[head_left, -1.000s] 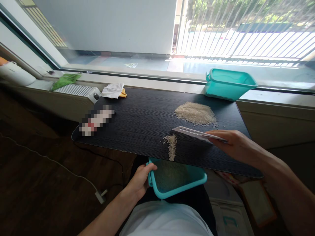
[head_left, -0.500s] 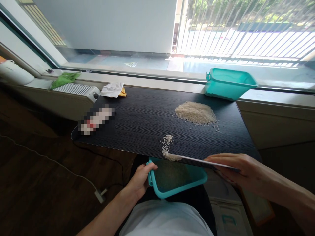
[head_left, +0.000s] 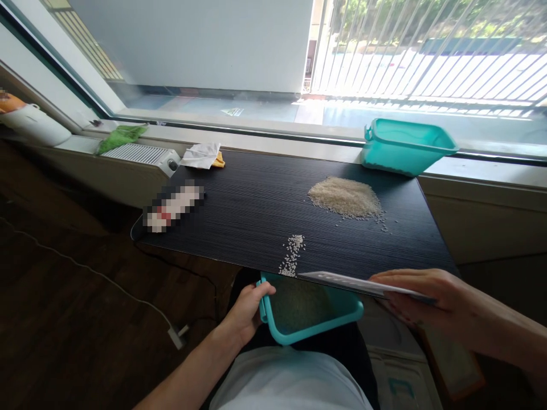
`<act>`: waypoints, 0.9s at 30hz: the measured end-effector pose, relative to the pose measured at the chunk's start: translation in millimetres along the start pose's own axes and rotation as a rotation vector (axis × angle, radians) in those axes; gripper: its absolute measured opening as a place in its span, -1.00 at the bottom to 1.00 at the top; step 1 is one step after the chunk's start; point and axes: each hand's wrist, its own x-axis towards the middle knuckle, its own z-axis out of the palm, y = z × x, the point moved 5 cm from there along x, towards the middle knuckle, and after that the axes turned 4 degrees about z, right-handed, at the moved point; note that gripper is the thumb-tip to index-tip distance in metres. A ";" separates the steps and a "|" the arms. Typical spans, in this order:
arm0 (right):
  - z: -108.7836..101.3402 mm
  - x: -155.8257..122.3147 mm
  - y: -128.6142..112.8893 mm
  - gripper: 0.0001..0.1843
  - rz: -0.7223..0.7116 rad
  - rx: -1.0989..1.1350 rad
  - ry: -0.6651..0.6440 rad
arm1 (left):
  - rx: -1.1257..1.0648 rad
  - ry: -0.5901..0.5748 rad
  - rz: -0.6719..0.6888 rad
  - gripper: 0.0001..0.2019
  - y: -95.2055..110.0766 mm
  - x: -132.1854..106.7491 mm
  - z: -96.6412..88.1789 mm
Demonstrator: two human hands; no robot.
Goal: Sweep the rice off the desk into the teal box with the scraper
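A trail of rice (head_left: 293,256) lies at the near edge of the dark table (head_left: 239,210), just beside a flat scraper (head_left: 342,279) gripped in the right hand (head_left: 433,290). Below, the left hand (head_left: 249,307) clasps a teal box (head_left: 318,329); a rice heap (head_left: 342,196) lies farther back.

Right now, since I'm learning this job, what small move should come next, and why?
Perhaps set the flat white tool beyond the small rice strip and draw it nearer: grains reach the near edge of the table, and the left hand holds the teal bin just below.
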 end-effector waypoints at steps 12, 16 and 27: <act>5.4 77.5 -21.7 -0.60 -0.196 -0.228 0.126 | -0.064 0.004 0.026 -0.93 1.2 3.3 -12.4; 18.5 69.1 -37.4 -0.63 -0.259 -0.207 0.063 | -0.059 -0.022 0.032 -0.93 3.4 4.3 -14.1; 41.3 16.0 -50.7 -0.62 -0.277 -0.139 -0.088 | -0.043 -0.038 0.028 -0.92 4.7 3.8 -12.3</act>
